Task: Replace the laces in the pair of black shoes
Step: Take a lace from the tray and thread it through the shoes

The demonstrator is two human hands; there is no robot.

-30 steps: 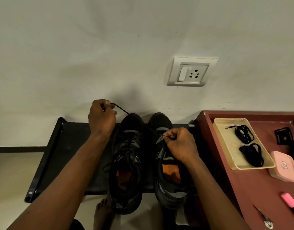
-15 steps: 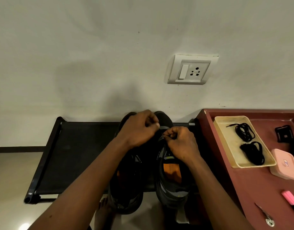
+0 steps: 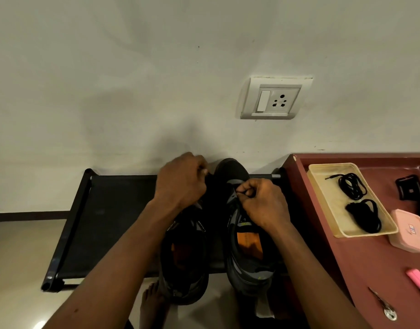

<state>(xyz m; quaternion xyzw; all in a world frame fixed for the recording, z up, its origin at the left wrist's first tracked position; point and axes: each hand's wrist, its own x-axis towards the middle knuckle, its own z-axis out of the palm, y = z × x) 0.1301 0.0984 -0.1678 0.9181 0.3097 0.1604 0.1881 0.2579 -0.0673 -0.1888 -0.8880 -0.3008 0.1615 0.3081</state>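
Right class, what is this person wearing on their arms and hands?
Nothing worn shows. The left arm and right arm are bare to the frame's edge, with no sleeves. The left hand and right hand have no gloves, and no watch or bracelet at either wrist. No ring shows, though the fingers are partly hidden.

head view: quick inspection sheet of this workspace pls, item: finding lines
surface: black rack shelf bears both shoes; maroon table at right
job's things: left black shoe, right black shoe, heels overhanging its front edge; spare black laces in cream tray
clutter: pink box, pink marker, black clip, small metal tool on the table
grippers: left hand curled by the shoe toes, hold unclear; right hand pinches a lace on the right shoe
cables: nothing seen
surroundings: white wall, switch socket, pale floor, bare foot
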